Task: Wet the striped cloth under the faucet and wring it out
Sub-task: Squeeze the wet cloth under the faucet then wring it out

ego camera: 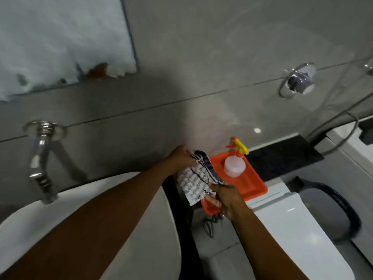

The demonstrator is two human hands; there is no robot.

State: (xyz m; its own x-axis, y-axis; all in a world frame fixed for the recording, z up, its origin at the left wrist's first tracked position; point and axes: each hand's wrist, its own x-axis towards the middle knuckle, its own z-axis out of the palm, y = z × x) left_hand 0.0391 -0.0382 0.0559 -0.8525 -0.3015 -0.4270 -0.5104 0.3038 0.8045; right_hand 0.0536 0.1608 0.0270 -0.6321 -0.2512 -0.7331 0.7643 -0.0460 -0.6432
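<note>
The striped cloth (196, 178), white with dark stripes, hangs stretched between both hands just right of the white sink (157, 229). My left hand (181, 157) pinches its upper end, and my right hand (225, 197) grips its lower corner over the near edge of an orange tray (252, 188). The chrome faucet (41, 164) juts from the grey wall at the far left, well away from the cloth. No water is seen running.
A clear spray bottle (235, 161) with a yellow and orange trigger stands on the orange tray. A white toilet cistern (292, 229) lies to the right. A chrome wall fitting (298, 80) and a mirror (60, 41) are on the tiled wall.
</note>
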